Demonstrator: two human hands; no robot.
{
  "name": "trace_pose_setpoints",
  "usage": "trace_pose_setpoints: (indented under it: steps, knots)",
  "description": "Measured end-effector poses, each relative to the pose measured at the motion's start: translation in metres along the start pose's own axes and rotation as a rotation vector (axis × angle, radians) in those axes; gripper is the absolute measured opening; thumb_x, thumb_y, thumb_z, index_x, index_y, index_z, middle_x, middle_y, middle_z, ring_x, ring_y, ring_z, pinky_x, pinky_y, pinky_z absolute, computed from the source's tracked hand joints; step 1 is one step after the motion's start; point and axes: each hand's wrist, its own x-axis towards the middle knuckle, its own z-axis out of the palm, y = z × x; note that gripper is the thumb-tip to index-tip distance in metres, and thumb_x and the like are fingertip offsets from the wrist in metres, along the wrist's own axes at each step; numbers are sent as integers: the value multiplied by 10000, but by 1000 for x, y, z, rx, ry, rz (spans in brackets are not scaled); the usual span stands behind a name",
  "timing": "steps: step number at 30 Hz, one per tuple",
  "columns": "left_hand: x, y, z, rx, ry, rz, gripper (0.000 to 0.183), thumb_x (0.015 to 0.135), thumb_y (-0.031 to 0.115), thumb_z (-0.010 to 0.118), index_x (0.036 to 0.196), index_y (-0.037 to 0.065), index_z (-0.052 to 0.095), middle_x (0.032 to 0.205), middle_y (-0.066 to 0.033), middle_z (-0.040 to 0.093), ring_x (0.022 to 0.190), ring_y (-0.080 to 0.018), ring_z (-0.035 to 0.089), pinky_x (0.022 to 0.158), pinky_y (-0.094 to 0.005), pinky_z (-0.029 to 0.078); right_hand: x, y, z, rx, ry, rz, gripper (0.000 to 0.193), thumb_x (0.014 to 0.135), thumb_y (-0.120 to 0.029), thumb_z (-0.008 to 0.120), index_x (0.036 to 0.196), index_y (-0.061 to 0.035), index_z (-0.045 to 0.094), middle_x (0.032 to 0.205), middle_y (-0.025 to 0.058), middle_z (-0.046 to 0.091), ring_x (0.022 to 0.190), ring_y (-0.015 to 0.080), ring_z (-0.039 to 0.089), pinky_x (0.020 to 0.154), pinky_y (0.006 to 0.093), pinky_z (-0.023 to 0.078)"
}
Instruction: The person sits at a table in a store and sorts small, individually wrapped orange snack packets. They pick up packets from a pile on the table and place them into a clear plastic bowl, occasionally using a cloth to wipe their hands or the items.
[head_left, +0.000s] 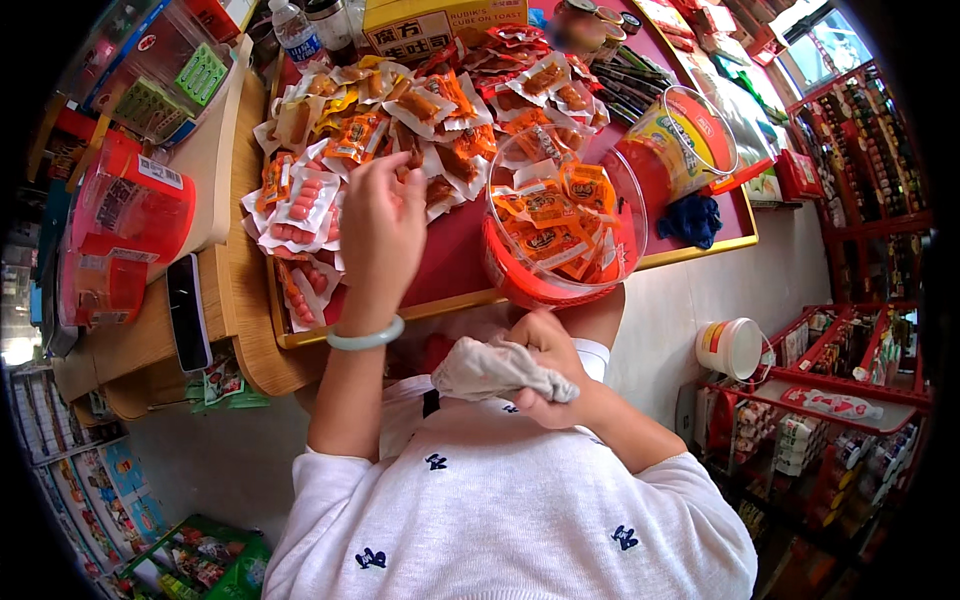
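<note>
My left hand [385,215], with a pale bracelet on its wrist, is over the near part of a heap of small snack packets [365,135]. Its fingers are slightly bent and apart, and I see nothing held in them. The packets are orange, red and clear with brown or pink pieces inside. Close to my body, my right hand [560,365] is closed around a crumpled grey-white cloth [490,370]. Beyond that hand, a clear round tub with a red lower part [490,265] stands at the table's near edge, partly filled with orange packets [545,205].
A yellow and red bucket [690,145] and a dark blue cloth [692,222] are to the right on the red table [440,275]. On the left, a phone [188,310] and red-tinted plastic tubs [135,200] sit by a wooden counter. Stocked shelves [860,180] line the right side.
</note>
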Motion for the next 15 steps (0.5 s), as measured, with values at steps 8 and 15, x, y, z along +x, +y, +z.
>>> trace_pose_setpoints:
  steps: [8, 15]
  knots:
    - [11, -72, 3, 590, -185, 30, 744, 767, 475, 690, 1371, 127, 430, 1327, -115, 476, 1247, -312, 425, 1041, -462, 294, 1, 15, 45, 1066, 83, 236, 714, 983, -459, 380, 1483, -17, 126, 1520, 124, 231, 1399, 218, 224, 1133, 369, 177]
    - [18, -50, -7, 626, -252, 32, 583, 687, 354, 784, 1172, 121, 561, 1111, -95, 552, 1091, -298, 505, 938, -421, 376, 14, 13, 39, 1447, 113, 463, 851, 891, -689, 312, 1496, -116, 145, 1529, 80, 241, 1400, 277, 240, 1141, 459, 178]
